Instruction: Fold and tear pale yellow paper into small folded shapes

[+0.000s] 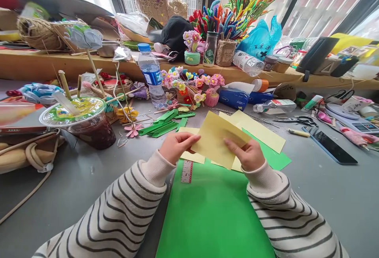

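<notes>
A square sheet of yellow paper [217,137] is held tilted above the table between my hands. My left hand [177,146] pinches its left corner between thumb and fingers. On the right side my right hand [247,153] grips it, thumb on the face and fingers hidden behind. More yellow paper pieces [263,133] lie behind and below it, partly over a green sheet [276,157]. In front of me is a large green sheet [213,214], with a short patterned ruler [186,172] on its upper left.
Folded green strips [162,127] lie behind my left hand. A lidded drink cup [91,127] and a water bottle [152,76] stand to the left. At right are a phone [330,145], scissors [299,120] and a pink glue gun [355,136]. Crafts crowd the shelf [124,66].
</notes>
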Demonstrator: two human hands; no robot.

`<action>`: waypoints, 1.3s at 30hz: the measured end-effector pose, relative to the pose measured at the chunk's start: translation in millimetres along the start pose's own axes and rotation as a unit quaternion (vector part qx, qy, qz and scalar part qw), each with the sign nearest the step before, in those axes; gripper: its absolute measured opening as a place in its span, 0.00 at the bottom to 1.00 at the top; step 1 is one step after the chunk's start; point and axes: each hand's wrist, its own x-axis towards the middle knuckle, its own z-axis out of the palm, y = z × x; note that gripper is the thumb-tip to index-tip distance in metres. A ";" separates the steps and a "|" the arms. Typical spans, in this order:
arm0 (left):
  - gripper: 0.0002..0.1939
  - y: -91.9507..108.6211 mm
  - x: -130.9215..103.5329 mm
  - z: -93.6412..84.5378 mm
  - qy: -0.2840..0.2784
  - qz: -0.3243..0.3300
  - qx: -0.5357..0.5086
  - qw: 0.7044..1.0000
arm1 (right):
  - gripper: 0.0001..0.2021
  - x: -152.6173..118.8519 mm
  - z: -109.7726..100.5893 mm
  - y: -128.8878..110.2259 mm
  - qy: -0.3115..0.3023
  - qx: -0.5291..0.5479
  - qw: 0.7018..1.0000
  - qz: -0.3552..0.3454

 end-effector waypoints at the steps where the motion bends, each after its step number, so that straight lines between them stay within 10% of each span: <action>1: 0.17 -4.5 0.4 3.6 -0.009 -0.034 -0.052 0.998 | 0.13 -0.6 0.6 0.4 0.006 -0.013 1.000 -0.015; 6: 0.18 -28.0 -3.9 15.9 -0.052 -0.142 -0.221 0.963 | 0.18 -2.4 0.8 2.7 -0.001 -0.150 0.978 -0.144; 22: 0.13 -40.4 -5.8 14.6 0.010 -0.056 -0.233 0.971 | 0.32 -10.4 9.3 4.7 -0.163 -0.410 0.838 -0.320; 28: 0.15 -34.9 -7.3 13.7 0.067 -0.057 -0.180 0.980 | 0.45 -10.5 6.7 -6.9 -0.220 -0.274 0.919 -0.180; 31: 0.13 -33.9 -11.9 17.3 0.012 -0.054 -0.114 0.992 | 0.33 -7.1 4.5 -4.1 -0.151 -0.103 0.983 -0.016; 39: 0.11 -42.0 -21.6 22.4 -0.088 -0.005 0.002 0.996 | 0.09 -4.9 3.3 -4.4 -0.108 -0.033 0.984 0.141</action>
